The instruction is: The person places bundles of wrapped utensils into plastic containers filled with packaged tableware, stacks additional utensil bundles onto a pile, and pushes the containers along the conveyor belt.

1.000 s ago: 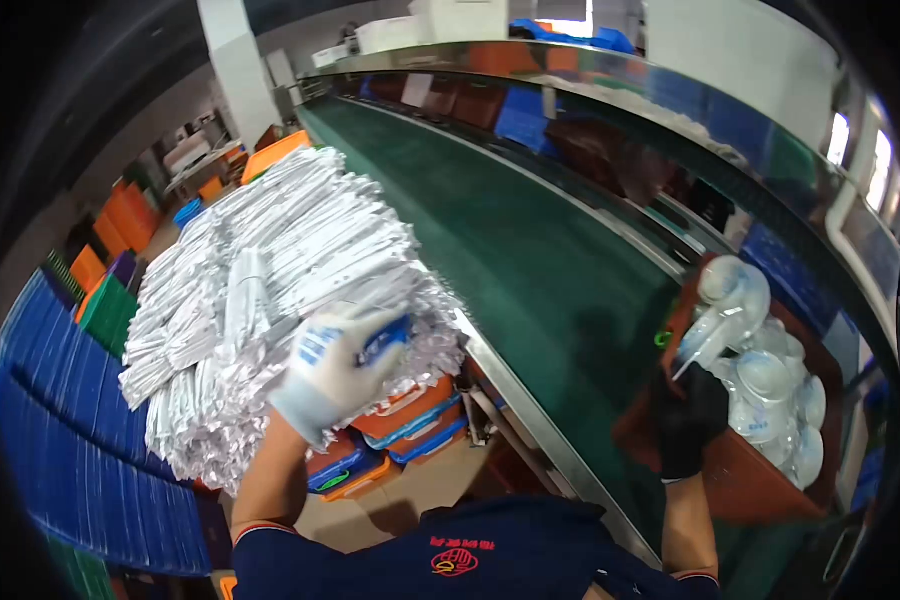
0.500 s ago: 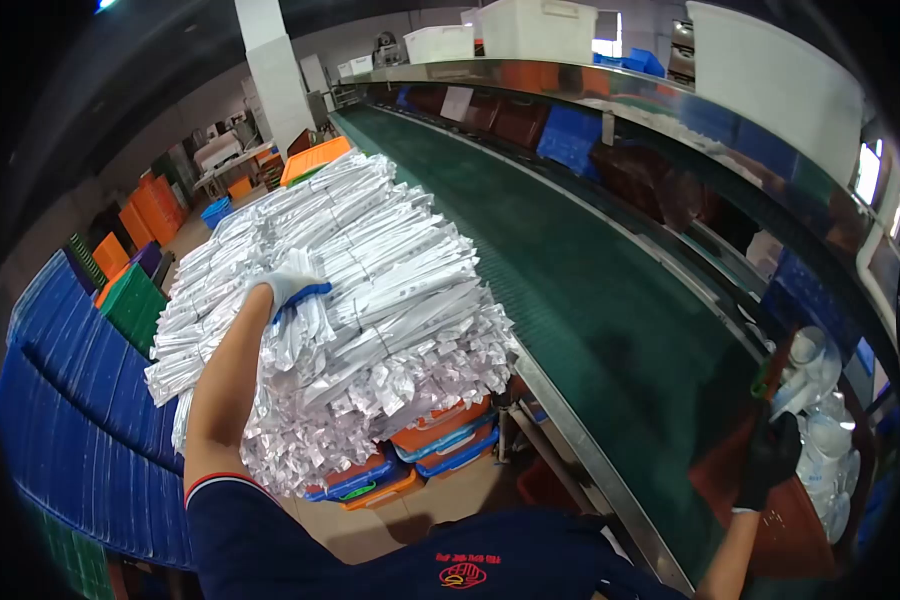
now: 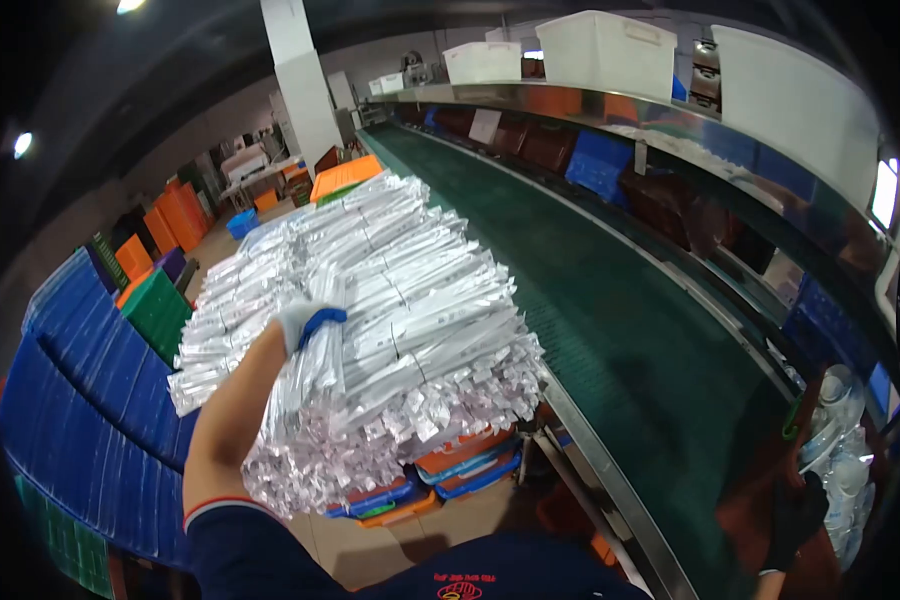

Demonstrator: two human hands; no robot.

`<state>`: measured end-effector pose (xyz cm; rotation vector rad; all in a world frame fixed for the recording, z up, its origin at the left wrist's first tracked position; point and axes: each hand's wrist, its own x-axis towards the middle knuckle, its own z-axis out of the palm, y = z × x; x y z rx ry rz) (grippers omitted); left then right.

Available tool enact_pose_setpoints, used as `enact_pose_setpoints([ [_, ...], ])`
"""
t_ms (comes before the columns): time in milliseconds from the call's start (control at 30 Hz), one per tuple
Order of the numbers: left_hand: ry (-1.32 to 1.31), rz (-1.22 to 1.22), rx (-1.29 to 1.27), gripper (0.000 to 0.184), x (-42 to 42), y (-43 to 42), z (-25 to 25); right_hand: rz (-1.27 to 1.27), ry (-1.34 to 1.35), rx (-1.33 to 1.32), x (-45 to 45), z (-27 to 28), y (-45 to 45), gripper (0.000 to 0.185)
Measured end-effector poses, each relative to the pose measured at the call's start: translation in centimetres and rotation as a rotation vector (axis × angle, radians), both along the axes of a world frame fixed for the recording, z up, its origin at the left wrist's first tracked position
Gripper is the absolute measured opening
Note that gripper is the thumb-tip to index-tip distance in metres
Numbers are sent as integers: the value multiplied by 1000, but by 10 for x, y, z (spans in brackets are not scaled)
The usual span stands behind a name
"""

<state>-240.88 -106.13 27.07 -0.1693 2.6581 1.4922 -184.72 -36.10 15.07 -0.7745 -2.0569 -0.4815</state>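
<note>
My left hand [image 3: 308, 322], in a white glove with blue on it, is closed round a bundle of white packets [image 3: 322, 360] lying on top of the pile. The large pile of long white packets [image 3: 440, 300] is stacked in tied bundles on my left. At the right, my right hand [image 3: 798, 510], in a black glove, is wrapped over the near edge of a red-brown bin [image 3: 755, 505]. Clear plastic-wrapped items [image 3: 846, 475] fill that bin, which stands on the green conveyor.
The green conveyor belt [image 3: 610, 290] runs away beyond the pile, with a metal edge [image 3: 620, 490]. Blue crates [image 3: 120, 400] stand at the left. White bins [image 3: 606, 55] sit on the upper shelf. Orange and blue boxes [image 3: 470, 462] are under the pile.
My left hand has come down onto the bundle on the pile and closed round it. The view has turned, so the bin and my right hand now appear lower and farther right.
</note>
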Motion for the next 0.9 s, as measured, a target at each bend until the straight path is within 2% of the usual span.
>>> enact_pose_setpoints([
  [67, -149, -132, 497, 47, 27, -15, 4, -93, -89, -109, -3, 14, -14, 44],
  [133, -139, -116, 610, 35, 59, -19, 23, -95, -74, -129, -7, 7, 1, 42],
  [200, -34, -146, 575, 30, 64, -36, 29, -113, -95, -91, -10, 7, 2, 40],
  [233, 26, -160, 589, 41, 61, -42, 30, -120, -86, -87, -12, 7, 2, 40],
  [267, 28, -167, 594, 41, 55, -46, 30, -156, -99, -100, -12, 5, 5, 40],
  [367, 246, -260, 439, 47, 70, -17, 68, -208, -142, -132, -15, 10, 0, 41],
  [400, 250, -335, 385, 54, 64, -5, 77, -219, -166, -160, -15, 12, -3, 43],
  [433, 254, -415, 333, 61, 58, 11, 86, -168, -104, -69, -15, 10, -4, 46],
  [467, 315, -438, 300, 76, 71, 44, 101, -192, -105, -70, -9, 10, -8, 46],
  [533, 404, -570, 231, 75, 69, 90, 113, -201, -137, -133, -13, 11, -10, 48],
  [600, 475, -753, -103, 87, 61, 132, 128, -183, -124, -71, -18, 10, -15, 46],
  [667, 628, -915, -169, 96, 65, 174, 132, -256, -263, -139, -5, 15, -30, 53],
  [700, 681, -863, -315, 102, 88, 192, 142, -179, -212, -165, -10, 21, -50, 62],
  [733, 655, -993, -359, 102, 91, 215, 152, -345, -361, -207, -13, 27, -69, 67],
  [767, 727, -1131, -245, 101, 84, 238, 145, -375, -403, -167, -11, 15, -72, 66],
  [800, 794, -1307, -106, 100, 91, 270, 144, -565, -402, -251, -12, 24, -86, 66],
  [833, 813, -1421, -63, 99, 108, 299, 150, -184, -327, -167, -13, 38, -103, 60],
  [900, 1005, -1487, -192, 98, 142, 357, 160, 92, -168, -84, -18, 60, -132, 38],
])
